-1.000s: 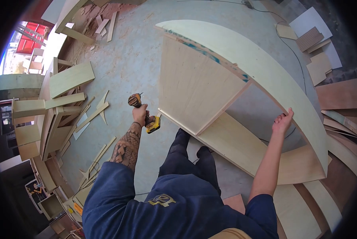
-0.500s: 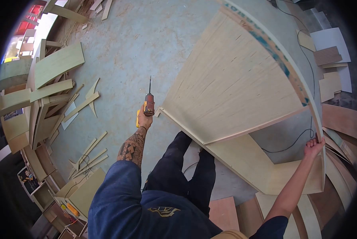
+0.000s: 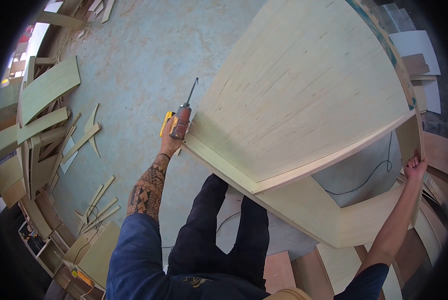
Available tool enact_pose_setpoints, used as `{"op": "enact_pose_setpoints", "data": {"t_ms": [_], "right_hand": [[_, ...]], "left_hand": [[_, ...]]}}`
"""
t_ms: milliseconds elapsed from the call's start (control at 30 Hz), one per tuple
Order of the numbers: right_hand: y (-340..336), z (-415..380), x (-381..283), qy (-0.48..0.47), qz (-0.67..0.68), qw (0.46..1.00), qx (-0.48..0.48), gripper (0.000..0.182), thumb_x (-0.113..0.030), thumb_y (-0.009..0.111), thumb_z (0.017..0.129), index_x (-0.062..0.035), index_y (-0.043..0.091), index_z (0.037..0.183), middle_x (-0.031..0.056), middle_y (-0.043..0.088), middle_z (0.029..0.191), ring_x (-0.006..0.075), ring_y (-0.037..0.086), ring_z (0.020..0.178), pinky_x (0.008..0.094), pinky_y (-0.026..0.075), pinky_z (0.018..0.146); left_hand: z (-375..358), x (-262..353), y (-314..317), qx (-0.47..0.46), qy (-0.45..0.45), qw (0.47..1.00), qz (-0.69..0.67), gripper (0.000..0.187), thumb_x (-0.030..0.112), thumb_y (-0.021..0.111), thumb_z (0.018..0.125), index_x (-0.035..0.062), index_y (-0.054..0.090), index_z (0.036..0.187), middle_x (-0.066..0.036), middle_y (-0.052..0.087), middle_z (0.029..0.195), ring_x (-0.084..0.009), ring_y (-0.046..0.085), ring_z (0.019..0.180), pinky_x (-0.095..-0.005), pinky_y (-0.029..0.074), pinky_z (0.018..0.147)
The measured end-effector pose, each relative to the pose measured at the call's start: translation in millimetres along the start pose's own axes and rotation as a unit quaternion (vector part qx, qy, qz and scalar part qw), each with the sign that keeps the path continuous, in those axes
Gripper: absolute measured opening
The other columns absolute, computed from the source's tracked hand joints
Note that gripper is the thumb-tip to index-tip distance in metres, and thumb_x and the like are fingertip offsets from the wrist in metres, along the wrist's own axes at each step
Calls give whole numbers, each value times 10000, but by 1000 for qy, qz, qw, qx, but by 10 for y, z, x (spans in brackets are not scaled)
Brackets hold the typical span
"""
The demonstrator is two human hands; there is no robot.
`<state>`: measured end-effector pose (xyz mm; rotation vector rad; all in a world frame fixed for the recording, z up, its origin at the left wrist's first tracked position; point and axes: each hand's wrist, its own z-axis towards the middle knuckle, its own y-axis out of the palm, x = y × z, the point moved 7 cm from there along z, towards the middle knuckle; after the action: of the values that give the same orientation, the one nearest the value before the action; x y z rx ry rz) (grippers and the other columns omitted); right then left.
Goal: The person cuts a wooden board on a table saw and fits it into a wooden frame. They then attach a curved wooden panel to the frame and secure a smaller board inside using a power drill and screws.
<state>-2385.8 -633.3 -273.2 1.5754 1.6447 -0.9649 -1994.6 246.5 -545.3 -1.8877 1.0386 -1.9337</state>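
My left hand [image 3: 170, 139] is wrapped round a yellow, black and red power drill [image 3: 180, 122], whose long thin bit points up and away over the floor. The drill is beside the near left corner of a large pale plywood cabinet frame [image 3: 304, 95]. At the right, my right hand [image 3: 415, 166] grips the edge of the frame's outer side panel [image 3: 409, 135]. A crosspiece [image 3: 334, 154] divides the broad panel from an open section, through which the floor shows.
Wood offcuts [image 3: 84, 142] and stacked panels [image 3: 49, 92] lie at the left. A dark cable [image 3: 356, 189] runs over the floor [image 3: 149, 60] inside the open section. More boards [image 3: 329, 270] are at the lower right. My legs [image 3: 204, 215] stand close to the frame.
The frame has tilted and its right side has shifted right, with my right hand on it. My left hand and the drill have moved slightly, and the bit now leans right.
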Motion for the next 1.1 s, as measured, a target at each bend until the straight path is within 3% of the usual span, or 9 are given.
{"op": "enact_pose_setpoints", "data": {"t_ms": [100,167,200,267,333,400,533,600,1100], "right_hand": [[58,369,-62,3,-6,1000,5,529,-526,514,1028,-26,685,1039,-77,260,548,69,199,427,244,155,367],[156,593,-52,1,-28,1000,3,559,-556,471,1051,-43,689,1001,-78,230,541,70,203,427,240,171,375],[226,624,-28,7,-28,1000,3,548,-549,476,1050,-46,684,984,-79,223,536,72,195,421,243,167,373],[358,696,-15,23,-23,999,-1,509,-521,493,1037,-54,674,949,-80,220,529,74,185,409,246,160,372],[479,699,10,30,-18,999,1,480,-501,505,1026,-60,668,929,-81,224,526,76,181,404,247,157,372],[641,615,65,43,-38,998,5,434,-472,519,991,-71,660,904,-84,244,523,76,189,402,248,162,371],[696,578,107,46,-38,998,19,423,-478,525,966,-84,665,902,-89,260,519,75,202,401,247,169,374],[716,549,143,41,-53,997,25,496,-566,514,950,-101,670,876,-94,265,521,74,210,411,246,166,384],[1066,636,74,43,-133,990,13,516,-590,573,891,-94,716,878,-106,245,504,76,212,412,255,169,396]], "left_hand": [[-104,-126,194,-5,-131,991,-8,375,135,763,944,63,635,1290,-96,717,1085,-215,686,996,-347,542,908],[-115,-251,317,100,-112,989,13,368,174,770,960,56,637,1282,-86,720,1097,-194,682,978,-353,542,912],[-165,-810,481,150,-97,981,-82,384,290,755,990,41,620,1249,-66,699,1074,-179,677,942,-369,564,869],[-147,-720,543,190,-246,938,-154,466,310,761,994,26,600,1326,-55,694,1087,-141,657,930,-320,581,792],[-90,-396,497,265,-211,929,-146,468,333,755,996,12,617,1308,-50,687,1052,-135,651,826,-318,573,746],[-102,-569,509,281,-221,917,-180,402,315,779,980,13,653,1214,-39,685,980,-124,630,753,-302,567,719],[-71,-794,585,258,-245,913,-201,396,329,770,987,17,649,1200,-27,651,940,-109,600,731,-295,572,717],[-69,-837,580,230,-286,920,-141,403,335,766,990,12,638,1195,-23,642,929,-110,594,736,-301,577,712],[-68,-804,681,230,-254,921,-184,308,263,759,997,8,635,1117,-4,615,876,-112,558,701,-295,555,681]]}}
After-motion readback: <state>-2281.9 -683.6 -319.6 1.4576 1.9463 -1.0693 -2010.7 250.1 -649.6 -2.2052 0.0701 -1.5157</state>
